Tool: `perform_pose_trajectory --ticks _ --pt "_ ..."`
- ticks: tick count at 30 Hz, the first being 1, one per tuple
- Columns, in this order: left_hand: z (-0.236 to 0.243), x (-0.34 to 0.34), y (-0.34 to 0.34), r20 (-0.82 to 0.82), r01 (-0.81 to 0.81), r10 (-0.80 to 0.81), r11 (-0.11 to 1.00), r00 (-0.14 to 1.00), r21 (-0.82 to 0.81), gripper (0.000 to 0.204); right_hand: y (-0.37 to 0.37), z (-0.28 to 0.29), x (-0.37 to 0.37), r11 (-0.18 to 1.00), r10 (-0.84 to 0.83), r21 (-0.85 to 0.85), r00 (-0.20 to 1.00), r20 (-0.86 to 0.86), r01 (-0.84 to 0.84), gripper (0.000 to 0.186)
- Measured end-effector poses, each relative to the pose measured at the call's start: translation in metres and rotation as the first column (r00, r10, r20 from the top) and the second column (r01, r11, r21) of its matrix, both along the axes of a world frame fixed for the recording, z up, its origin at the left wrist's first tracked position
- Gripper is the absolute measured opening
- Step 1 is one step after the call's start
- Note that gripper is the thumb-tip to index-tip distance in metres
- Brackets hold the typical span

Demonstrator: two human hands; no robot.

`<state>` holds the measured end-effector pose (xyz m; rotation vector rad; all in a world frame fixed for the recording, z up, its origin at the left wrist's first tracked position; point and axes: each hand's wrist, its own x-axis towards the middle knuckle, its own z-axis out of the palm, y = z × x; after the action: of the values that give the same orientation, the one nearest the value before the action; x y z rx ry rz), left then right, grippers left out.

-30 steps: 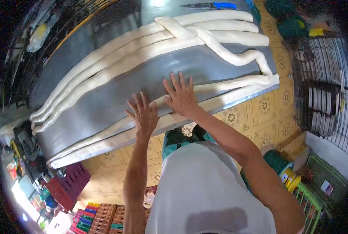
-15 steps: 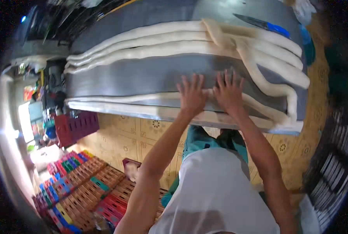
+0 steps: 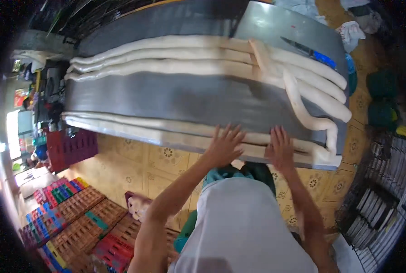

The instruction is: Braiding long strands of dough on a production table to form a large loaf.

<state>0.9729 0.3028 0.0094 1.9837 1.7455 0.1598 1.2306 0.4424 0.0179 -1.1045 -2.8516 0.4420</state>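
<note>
Two long ropes of pale dough [image 3: 166,124] run side by side along the table's near edge. My left hand [image 3: 225,146] lies flat across them with its fingers spread. My right hand [image 3: 281,148], also open and palm down, rests on the same ropes farther right. Beyond them, three thicker dough ropes [image 3: 166,66] stretch lengthwise over the grey table [image 3: 166,93]. A bent length of dough [image 3: 298,98] crosses these and curves down the right side toward the near ropes, meeting them near the corner.
A knife with a blue handle [image 3: 323,59] lies at the far right of the table, on a smooth metal sheet [image 3: 275,22]. Stacked plastic crates [image 3: 85,223] stand on the floor at lower left, a purple crate [image 3: 75,148] by the table's left end, metal racks [image 3: 375,204] at right.
Both hands have moved toward me, from the inner near rope to the table's near edge. That rope now lies closer to the edge rope. My view has shifted slightly.
</note>
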Motion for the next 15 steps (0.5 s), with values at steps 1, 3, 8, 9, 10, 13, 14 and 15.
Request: perform_pose_trajectory --ticks 1,3,8,9,10,13,14,15 --pt "0.006 -0.012 -0.006 -0.086 -0.056 0.047 0.993 0.995 -0.100 0.079 -0.022 0.007 0.000 0.993 -0.091 -0.067 0.992 0.089 0.097 0.072" --pt "0.009 -0.032 -0.014 -0.172 -0.094 0.052 0.965 0.984 -0.247 0.079 -0.060 0.019 -0.017 0.958 -0.279 -0.048 0.958 0.061 0.282 0.072" --pt "0.007 -0.048 0.008 -0.321 -0.123 0.138 0.990 0.937 0.066 0.079 -0.052 0.003 -0.104 0.988 -0.142 0.067 0.988 0.057 0.138 0.075" --pt "0.007 -0.050 0.011 -0.325 -0.220 0.236 0.972 0.916 0.085 0.081 -0.046 -0.001 -0.114 0.958 -0.239 0.171 0.971 0.028 0.231 0.078" --pt "0.001 -0.053 0.023 -0.324 -0.299 0.342 0.938 0.882 0.177 0.083 -0.041 -0.003 -0.118 0.957 -0.275 0.118 0.956 0.100 0.263 0.078" --pt "0.002 -0.073 0.018 -0.201 -0.032 -0.030 0.953 0.979 -0.301 0.082 -0.041 0.004 -0.093 0.998 -0.050 0.044 0.996 0.071 0.047 0.068" --pt "0.004 -0.084 0.007 -0.076 -0.007 -0.010 0.975 0.997 -0.220 0.081 -0.046 0.012 -0.073 0.996 0.040 -0.084 0.997 0.071 -0.034 0.064" --pt "0.005 -0.097 -0.004 0.027 0.036 -0.029 0.960 0.999 -0.277 0.079 -0.044 0.018 -0.050 1.000 0.011 -0.008 1.000 0.003 -0.011 0.064"
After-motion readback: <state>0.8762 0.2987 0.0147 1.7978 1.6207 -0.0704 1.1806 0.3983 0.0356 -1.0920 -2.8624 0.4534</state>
